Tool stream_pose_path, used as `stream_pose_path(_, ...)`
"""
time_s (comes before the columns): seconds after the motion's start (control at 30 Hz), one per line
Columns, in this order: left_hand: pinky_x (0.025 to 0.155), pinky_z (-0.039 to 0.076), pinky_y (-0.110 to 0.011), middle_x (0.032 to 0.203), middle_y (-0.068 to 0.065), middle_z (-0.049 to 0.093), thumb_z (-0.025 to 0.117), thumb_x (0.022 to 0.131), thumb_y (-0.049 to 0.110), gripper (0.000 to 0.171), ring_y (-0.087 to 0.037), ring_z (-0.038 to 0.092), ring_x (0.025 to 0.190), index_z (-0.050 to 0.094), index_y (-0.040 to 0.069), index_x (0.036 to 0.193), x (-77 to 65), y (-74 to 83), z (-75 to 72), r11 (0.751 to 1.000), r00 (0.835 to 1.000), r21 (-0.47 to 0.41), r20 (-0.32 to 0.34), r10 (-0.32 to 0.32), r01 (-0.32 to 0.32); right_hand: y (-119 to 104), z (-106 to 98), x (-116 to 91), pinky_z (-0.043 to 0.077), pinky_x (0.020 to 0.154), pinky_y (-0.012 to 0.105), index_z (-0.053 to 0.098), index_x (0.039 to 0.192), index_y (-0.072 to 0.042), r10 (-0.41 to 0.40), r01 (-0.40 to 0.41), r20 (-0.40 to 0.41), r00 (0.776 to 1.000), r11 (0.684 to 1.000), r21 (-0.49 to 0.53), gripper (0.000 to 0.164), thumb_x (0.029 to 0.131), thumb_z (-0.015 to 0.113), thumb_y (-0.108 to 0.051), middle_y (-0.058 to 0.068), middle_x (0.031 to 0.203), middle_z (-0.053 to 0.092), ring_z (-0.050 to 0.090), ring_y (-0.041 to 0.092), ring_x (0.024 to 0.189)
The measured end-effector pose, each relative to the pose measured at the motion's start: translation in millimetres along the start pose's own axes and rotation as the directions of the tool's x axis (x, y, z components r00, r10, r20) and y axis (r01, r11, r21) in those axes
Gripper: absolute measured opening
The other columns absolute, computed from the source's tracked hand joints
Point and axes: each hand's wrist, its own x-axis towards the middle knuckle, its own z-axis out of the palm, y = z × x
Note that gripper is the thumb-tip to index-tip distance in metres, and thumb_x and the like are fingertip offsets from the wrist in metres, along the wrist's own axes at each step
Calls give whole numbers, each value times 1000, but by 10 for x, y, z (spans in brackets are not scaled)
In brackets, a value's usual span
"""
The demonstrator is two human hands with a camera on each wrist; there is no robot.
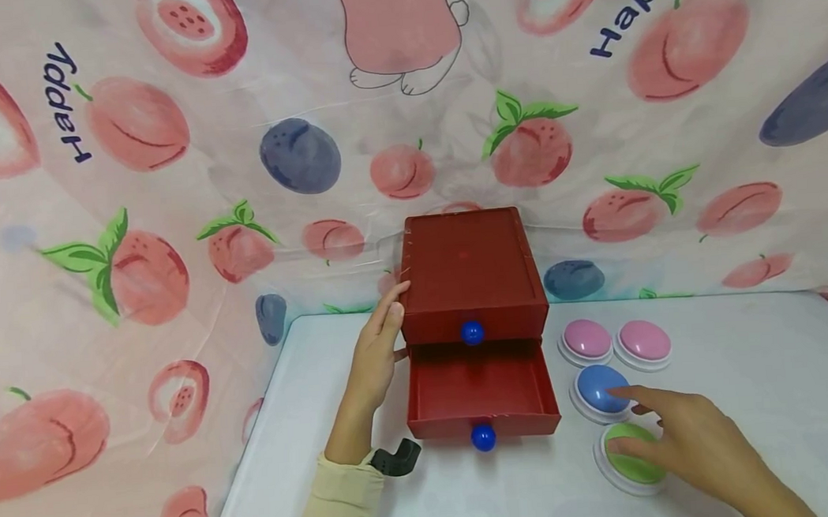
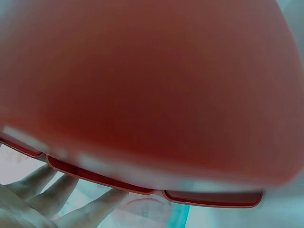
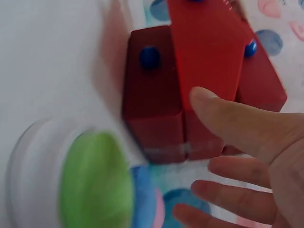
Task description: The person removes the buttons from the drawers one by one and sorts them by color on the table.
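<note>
A red drawer cabinet [image 1: 467, 263] with blue round knobs stands against the cloth backdrop. One of its drawers [image 1: 479, 393] is pulled out, and nothing shows inside it. My left hand [image 1: 373, 360] touches the cabinet's left side; its fingers lie along that side in the left wrist view. Over the push buttons at the right hovers my right hand [image 1: 695, 431], fingers spread and holding nothing. From above, its index finger overlaps the blue button [image 1: 596, 386] and its thumb overlaps the green button [image 1: 636, 466]. The right wrist view shows the hand apart from the green button.
Two pink buttons [image 1: 644, 340] sit side by side beyond the blue one, right of the cabinet. Everything stands on a white table [image 1: 521, 489]. Behind rises a fruit-printed cloth [image 1: 405, 117]. A black strap [image 1: 396, 458] is at the left wrist.
</note>
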Motion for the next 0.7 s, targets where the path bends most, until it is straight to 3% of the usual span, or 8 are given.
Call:
stream_pose_path(0.1,96,51,-68,157,-2,42,44,108,48,43,-33,45,141,47,38,150,1,-3,0,1000,1000,-1,0,-2,2,-146,-32,7,58,67,31,72,124,-21,-59,64,-79,995,996,59,68,71,85,-62,-4,98,76,66,15,83)
stream_pose_path(0.2,96,51,-68,157,-2,42,44,108,48,43,-33,45,141,48,38,150,2,-3,1,1000,1000,-4,-1,-4,4,-283,-33,7,57,66,25,74,118,-26,-149,172,-193,970,979,112,57,72,87,-56,-13,93,76,68,8,81)
stream_pose_path(0.3,96,51,-67,157,-2,43,45,107,48,43,-33,46,140,48,38,149,3,-5,3,1000,1000,-5,-2,-8,8,-405,-11,12,57,63,23,76,112,-29,-233,289,-321,918,947,138,47,71,92,-45,-20,85,73,66,0,75)
stream_pose_path(0.4,96,52,-66,156,-2,43,45,107,47,43,-33,47,139,48,37,150,4,-9,5,1000,1000,-7,0,-9,9,-508,22,30,56,60,22,76,109,-30,-291,375,-389,874,913,158,42,71,94,-37,-25,80,69,63,-6,71)
stream_pose_path(0.57,95,53,-66,156,-2,44,45,108,46,43,-32,47,139,49,37,149,5,-11,3,1000,1000,-8,-2,-6,6,-615,95,94,56,60,22,78,111,-25,-374,458,-351,858,867,195,38,75,91,-29,-20,89,72,61,-7,72)
stream_pose_path(0.7,95,53,-66,155,-2,45,44,108,47,42,-31,47,139,49,37,149,8,-14,0,1000,1000,-10,-5,-6,5,-652,172,158,54,62,17,79,110,-27,-450,519,-311,837,833,192,29,83,86,-23,-20,95,74,61,-6,78)
